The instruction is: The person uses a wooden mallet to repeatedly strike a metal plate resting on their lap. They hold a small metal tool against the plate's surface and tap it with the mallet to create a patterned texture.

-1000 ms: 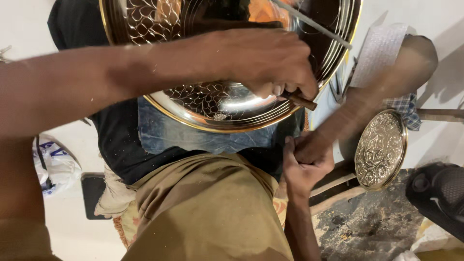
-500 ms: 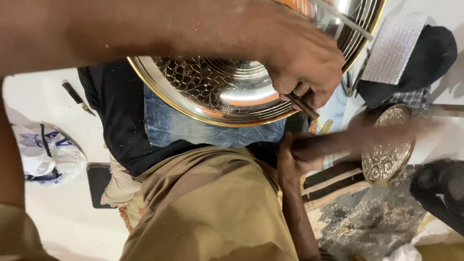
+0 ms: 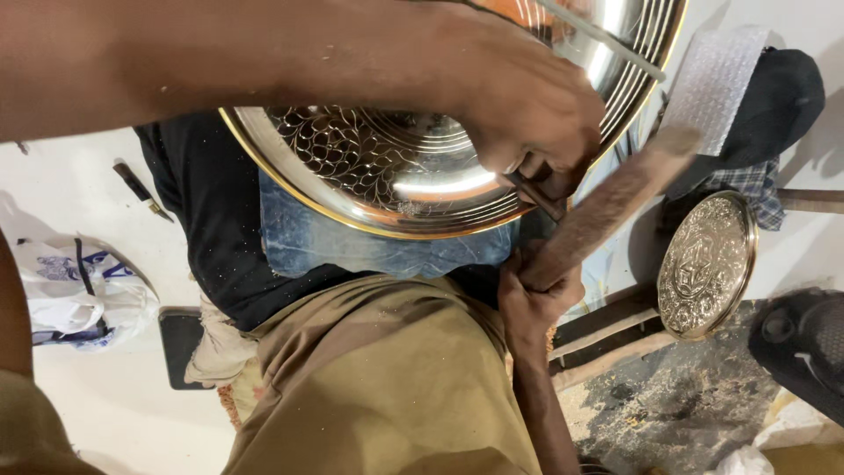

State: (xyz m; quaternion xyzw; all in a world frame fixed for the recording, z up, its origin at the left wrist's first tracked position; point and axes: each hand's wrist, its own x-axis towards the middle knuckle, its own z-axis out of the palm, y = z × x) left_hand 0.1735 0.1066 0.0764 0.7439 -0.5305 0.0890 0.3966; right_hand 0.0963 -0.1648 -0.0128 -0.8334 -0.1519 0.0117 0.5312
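Mallet (image 3: 607, 207) raised, hands on tray (image 3: 387, 176), small plate (image 3: 708, 264) beside

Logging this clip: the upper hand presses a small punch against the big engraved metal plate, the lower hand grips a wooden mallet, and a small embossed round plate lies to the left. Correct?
Not quite. In the head view the small embossed round plate lies to the right, not the left. The rest stands: left hand, punch, big plate, right hand, mallet.

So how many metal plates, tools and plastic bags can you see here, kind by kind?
Metal plates: 2, a big plate and a small plate
Tools: 3, a hammer, a punch and a chisel
Plastic bags: 1, a white bag
Total: 6
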